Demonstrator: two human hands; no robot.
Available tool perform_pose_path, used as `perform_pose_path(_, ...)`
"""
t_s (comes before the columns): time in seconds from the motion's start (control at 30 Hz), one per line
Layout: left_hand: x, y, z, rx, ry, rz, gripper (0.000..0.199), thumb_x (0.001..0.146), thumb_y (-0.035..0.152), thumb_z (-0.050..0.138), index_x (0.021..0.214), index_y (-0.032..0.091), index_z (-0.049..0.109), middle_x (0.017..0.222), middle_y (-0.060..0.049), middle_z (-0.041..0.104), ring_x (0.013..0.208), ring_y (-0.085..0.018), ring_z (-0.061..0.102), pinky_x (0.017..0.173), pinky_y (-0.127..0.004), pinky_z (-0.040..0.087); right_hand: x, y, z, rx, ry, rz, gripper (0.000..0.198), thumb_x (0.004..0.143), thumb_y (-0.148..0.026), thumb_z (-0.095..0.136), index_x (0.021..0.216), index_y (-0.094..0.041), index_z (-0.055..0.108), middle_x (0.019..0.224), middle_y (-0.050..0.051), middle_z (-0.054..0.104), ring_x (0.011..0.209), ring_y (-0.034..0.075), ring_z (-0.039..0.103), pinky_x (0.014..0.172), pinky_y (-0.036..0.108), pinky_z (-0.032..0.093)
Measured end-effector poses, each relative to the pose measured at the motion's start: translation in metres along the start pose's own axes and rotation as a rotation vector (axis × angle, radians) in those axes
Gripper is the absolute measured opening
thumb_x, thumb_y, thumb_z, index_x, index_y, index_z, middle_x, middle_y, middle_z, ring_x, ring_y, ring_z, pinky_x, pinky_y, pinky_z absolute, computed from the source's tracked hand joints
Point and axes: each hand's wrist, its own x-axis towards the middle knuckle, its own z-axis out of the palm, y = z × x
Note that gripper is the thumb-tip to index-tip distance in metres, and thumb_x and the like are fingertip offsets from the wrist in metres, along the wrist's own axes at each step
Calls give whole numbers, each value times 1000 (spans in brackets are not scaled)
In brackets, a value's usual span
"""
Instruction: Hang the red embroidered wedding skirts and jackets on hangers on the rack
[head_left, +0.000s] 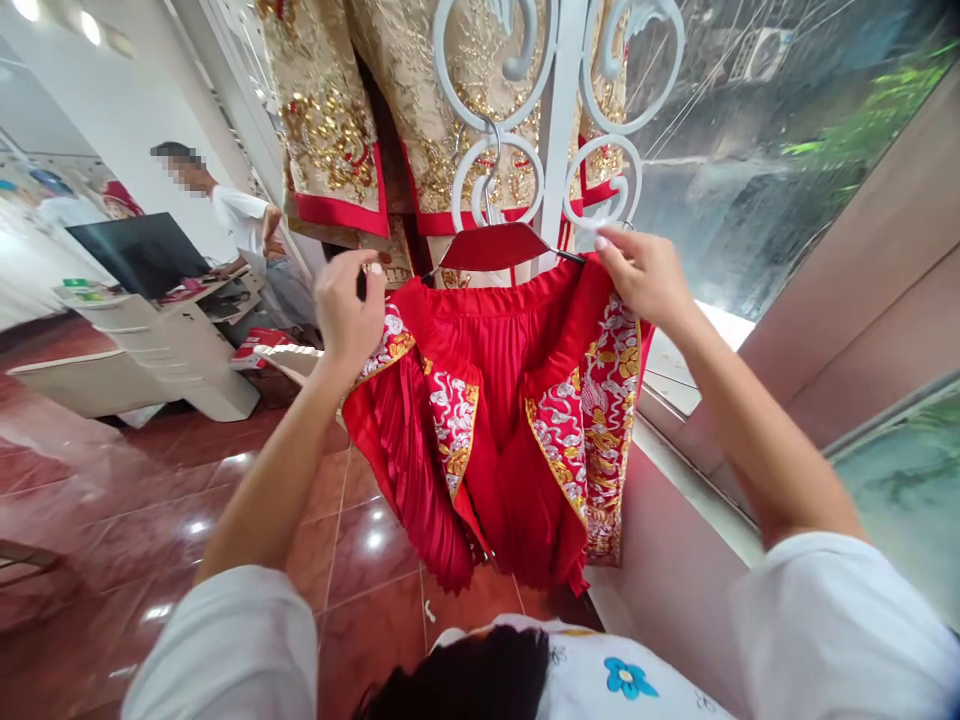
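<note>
While the left hand [349, 310] is bending its fingers in at one upper corner of the red garment [504, 440], the right hand [649, 278] is curling at the opposite corner, its thumb near the waistband; both are nearly closed, though I cannot tell how firmly either is gripping. Between them, the garment is hanging spread below a hanger [491, 248] with a red centre and a metal hook, its pleats and its gold-and-silver embroidered panels facing the wearer. Just behind, white scrolled metalwork [559, 120] is standing in front of gold-sequinned, red-edged garments [330, 130]. To the right, a window [720, 150] is showing greenery. Farther left, a person [244, 220] in a white top is leaning beside a table [169, 350] carrying a dark monitor [139, 255], above reddish floor tiles [375, 610].
</note>
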Motion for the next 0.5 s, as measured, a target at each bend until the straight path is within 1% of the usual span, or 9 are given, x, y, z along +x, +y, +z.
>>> perform_pose_path(0.03, -21, 9, -2, 95, 147, 71, 29, 88, 31, 46, 98, 12, 64, 101, -12, 65, 104, -25, 54, 102, -46, 34, -20, -9, 7, -49, 110, 26, 42, 94, -46, 33, 121, -22, 56, 119, 12, 60, 121, 30, 48, 98, 53, 41)
perform_pose_path(0.07, -47, 20, 0, 178, 231, 103, 31, 85, 33, 50, 105, 12, 63, 109, -15, 62, 111, -28, 50, 104, -49, 29, -43, -18, 17, -87, 200, 67, 43, 94, -43, 33, 128, -23, 50, 129, 12, 54, 130, 31, 39, 101, 55, 37)
perform_pose_path(0.1, -75, 32, 5, 206, 246, 74, 33, 83, 34, 54, 108, 13, 61, 111, -16, 60, 113, -30, 49, 105, -51, 29, -67, -28, 33, -118, 241, 108, 46, 93, -41, 34, 134, -23, 44, 136, 13, 47, 135, 32, 30, 103, 57, 33)
perform_pose_path(0.17, -132, 53, 27, 195, 117, -23, 40, 78, 34, 61, 115, 17, 59, 120, -17, 55, 120, -35, 44, 106, -54, 26, -115, -43, 73, -183, 272, 183, 52, 87, -40, 44, 137, -22, 42, 142, 15, 38, 138, 36, 23, 104, 62, 27)
perform_pose_path(0.23, -173, 65, 56, 212, -100, -89, 53, 76, 30, 63, 127, 20, 52, 136, -19, 44, 128, -38, 36, 107, -57, 25, -153, -49, 116, -251, 175, 241, 58, 81, -42, 54, 135, -23, 45, 145, 17, 33, 137, 40, 21, 103, 66, 23)
perform_pose_path(0.27, -185, 65, 70, 234, -164, -100, 56, 77, 26, 62, 131, 20, 48, 141, -19, 39, 131, -38, 33, 107, -57, 25, -167, -48, 134, -269, 127, 253, 57, 80, -39, 55, 134, -24, 46, 144, 18, 33, 136, 41, 23, 102, 68, 21)
perform_pose_path(0.37, -192, 45, 93, 301, -209, -154, 55, 82, 15, 51, 136, 18, 44, 146, -20, 32, 135, -37, 29, 107, -58, 25, -185, -34, 157, -284, 115, 341, 54, 80, -26, 49, 134, -22, 47, 143, 20, 32, 133, 39, 29, 101, 66, 22)
perform_pose_path(0.43, -185, 24, 87, 306, -176, -179, 51, 83, 13, 46, 134, 16, 47, 142, -21, 38, 133, -35, 32, 107, -55, 28, -187, -20, 149, -266, 194, 368, 51, 79, -23, 46, 130, -22, 50, 137, 19, 40, 128, 36, 36, 100, 61, 29)
perform_pose_path(0.5, -181, 10, 68, 276, -136, -177, 45, 83, 13, 44, 127, 14, 53, 128, -20, 51, 125, -32, 43, 104, -49, 34, -189, -10, 130, -200, 251, 314, 44, 79, -21, 44, 122, -21, 55, 122, 17, 51, 118, 32, 47, 96, 53, 38)
